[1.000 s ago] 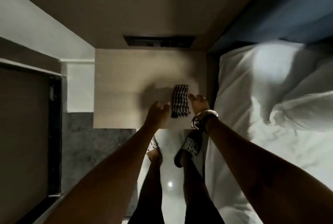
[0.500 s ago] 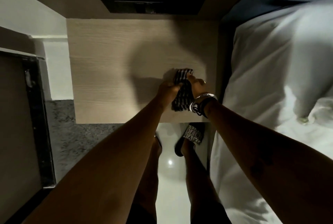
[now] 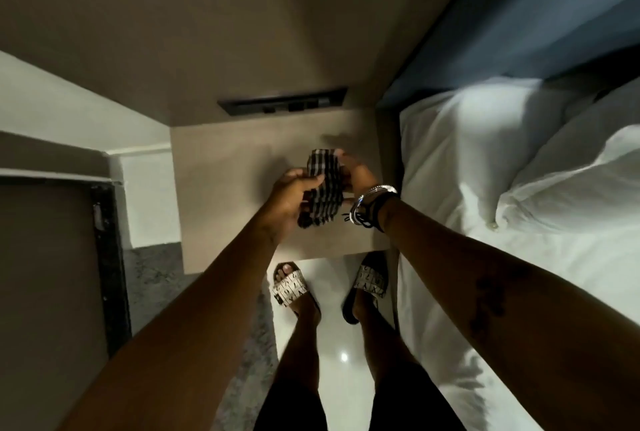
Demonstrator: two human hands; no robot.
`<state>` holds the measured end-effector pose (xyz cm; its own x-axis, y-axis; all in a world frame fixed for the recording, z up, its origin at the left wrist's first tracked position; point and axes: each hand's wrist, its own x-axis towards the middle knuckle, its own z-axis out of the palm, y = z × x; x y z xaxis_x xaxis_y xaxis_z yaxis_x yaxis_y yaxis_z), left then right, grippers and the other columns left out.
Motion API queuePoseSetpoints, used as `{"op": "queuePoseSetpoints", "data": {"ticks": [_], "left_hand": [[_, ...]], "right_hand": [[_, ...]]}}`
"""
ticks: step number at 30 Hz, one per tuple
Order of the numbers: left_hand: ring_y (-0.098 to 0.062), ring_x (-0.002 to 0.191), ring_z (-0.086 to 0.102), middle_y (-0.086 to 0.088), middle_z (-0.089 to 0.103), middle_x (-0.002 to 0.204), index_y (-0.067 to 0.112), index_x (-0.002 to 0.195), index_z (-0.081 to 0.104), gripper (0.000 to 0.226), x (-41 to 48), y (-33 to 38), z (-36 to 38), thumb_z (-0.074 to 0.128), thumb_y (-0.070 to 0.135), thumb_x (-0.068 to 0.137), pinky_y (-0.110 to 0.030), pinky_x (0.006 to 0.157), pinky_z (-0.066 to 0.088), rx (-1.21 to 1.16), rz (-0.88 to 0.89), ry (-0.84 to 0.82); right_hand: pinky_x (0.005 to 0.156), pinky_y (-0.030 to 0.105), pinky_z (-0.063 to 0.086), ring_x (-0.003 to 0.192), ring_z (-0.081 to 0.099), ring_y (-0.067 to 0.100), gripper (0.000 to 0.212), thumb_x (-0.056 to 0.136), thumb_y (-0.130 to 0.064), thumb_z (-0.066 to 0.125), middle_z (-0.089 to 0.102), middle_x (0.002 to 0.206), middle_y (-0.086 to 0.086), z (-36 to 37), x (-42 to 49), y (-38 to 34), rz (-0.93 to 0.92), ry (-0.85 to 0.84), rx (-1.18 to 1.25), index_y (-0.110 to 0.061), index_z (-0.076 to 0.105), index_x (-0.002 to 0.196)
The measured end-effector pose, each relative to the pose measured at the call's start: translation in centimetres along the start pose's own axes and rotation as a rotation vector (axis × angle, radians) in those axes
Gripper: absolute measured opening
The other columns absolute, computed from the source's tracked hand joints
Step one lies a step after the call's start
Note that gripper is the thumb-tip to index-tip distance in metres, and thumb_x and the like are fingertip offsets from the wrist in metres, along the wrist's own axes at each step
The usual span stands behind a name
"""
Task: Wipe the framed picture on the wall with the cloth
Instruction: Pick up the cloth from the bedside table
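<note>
A folded black-and-white checked cloth (image 3: pixel 323 188) is held above the wooden bedside table (image 3: pixel 225 188), gripped from both sides. My left hand (image 3: pixel 292 198) clasps its left edge with fingers curled around it. My right hand (image 3: pixel 356 172), with bracelets at the wrist, holds its right edge. The framed picture is not in view; only a plain beige wall (image 3: pixel 242 32) shows above the table.
A dark switch panel (image 3: pixel 282 105) sits on the wall just above the table. A bed with white sheets and pillows (image 3: pixel 519 188) lies to the right under a blue headboard (image 3: pixel 536 15). A dark door frame (image 3: pixel 110 257) stands at left. My sandalled feet (image 3: pixel 329 288) are on glossy floor.
Both hands closed on the cloth and lifted it off the table top. The view has pulled back and tilted, showing more wall and bed.
</note>
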<state>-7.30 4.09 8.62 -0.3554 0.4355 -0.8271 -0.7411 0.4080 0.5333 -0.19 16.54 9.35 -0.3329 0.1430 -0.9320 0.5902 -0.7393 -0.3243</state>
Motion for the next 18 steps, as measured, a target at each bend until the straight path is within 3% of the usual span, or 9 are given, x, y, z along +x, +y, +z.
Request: {"op": "queuePoseSetpoints", "data": {"ticks": [2, 4, 8, 11, 15, 18], "left_hand": [[-0.032, 0.088, 0.066, -0.017, 0.068, 0.1, 0.002, 0.116, 0.059, 0.031, -1.9, 2.5, 0.9, 0.065, 0.01, 0.086, -0.042, 0.079, 0.056, -0.011, 0.022, -0.028], [-0.025, 0.083, 0.069, -0.011, 0.071, 0.095, 0.008, 0.112, 0.059, 0.028, -4.8, 5.8, 1.8, 0.066, 0.01, 0.085, -0.037, 0.077, 0.057, -0.032, 0.068, -0.053], [-0.016, 0.078, 0.07, -0.003, 0.075, 0.091, 0.015, 0.1, 0.065, 0.015, -9.6, 11.4, 3.4, 0.068, 0.013, 0.085, -0.034, 0.073, 0.055, 0.012, 0.17, -0.13], [-0.016, 0.076, 0.067, -0.002, 0.073, 0.091, 0.018, 0.097, 0.065, 0.014, -13.6, 15.7, 4.8, 0.07, 0.018, 0.083, -0.037, 0.075, 0.051, 0.063, 0.205, -0.149], [-0.016, 0.075, 0.067, 0.002, 0.073, 0.084, 0.02, 0.092, 0.065, 0.007, -18.9, 20.1, 7.6, 0.065, 0.024, 0.087, -0.035, 0.072, 0.053, 0.086, 0.248, -0.176], [-0.016, 0.073, 0.064, 0.0, 0.069, 0.084, 0.02, 0.09, 0.062, 0.005, -22.8, 22.8, 10.3, 0.057, 0.019, 0.092, -0.033, 0.07, 0.052, 0.125, 0.302, -0.198]], "right_hand": [[0.069, 0.03, 0.052, 0.087, 0.067, 0.019, 0.052, 0.09, -0.055, 0.046, 0.068, 0.11, 0.011, 0.4, -2.5, -2.3, -0.032, -0.086, 0.127, -0.013, 0.064, 0.115], [0.085, 0.04, 0.052, 0.101, 0.065, 0.03, 0.059, 0.09, -0.055, 0.046, 0.067, 0.113, 0.016, 0.3, -6.4, -5.0, -0.067, -0.178, 0.273, -0.007, 0.061, 0.119], [0.094, 0.051, 0.046, 0.113, 0.059, 0.036, 0.077, 0.082, -0.064, 0.05, 0.062, 0.126, 0.017, -0.6, -13.6, -9.3, -0.126, -0.185, 0.148, -0.007, 0.05, 0.134], [0.087, 0.049, 0.047, 0.112, 0.057, 0.035, 0.068, 0.083, -0.061, 0.05, 0.06, 0.126, 0.015, -1.0, -18.8, -12.2, -0.205, -0.205, 0.12, -0.011, 0.052, 0.128], [0.085, 0.044, 0.048, 0.102, 0.062, 0.033, 0.041, 0.088, -0.038, 0.051, 0.065, 0.114, 0.016, -1.1, -25.1, -14.0, -0.295, -0.26, 0.137, -0.007, 0.062, 0.113], [0.079, 0.041, 0.05, 0.092, 0.068, 0.033, 0.038, 0.091, -0.025, 0.046, 0.07, 0.106, 0.019, -1.5, -29.5, -14.9, -0.362, -0.316, 0.125, -0.001, 0.061, 0.116]]}}
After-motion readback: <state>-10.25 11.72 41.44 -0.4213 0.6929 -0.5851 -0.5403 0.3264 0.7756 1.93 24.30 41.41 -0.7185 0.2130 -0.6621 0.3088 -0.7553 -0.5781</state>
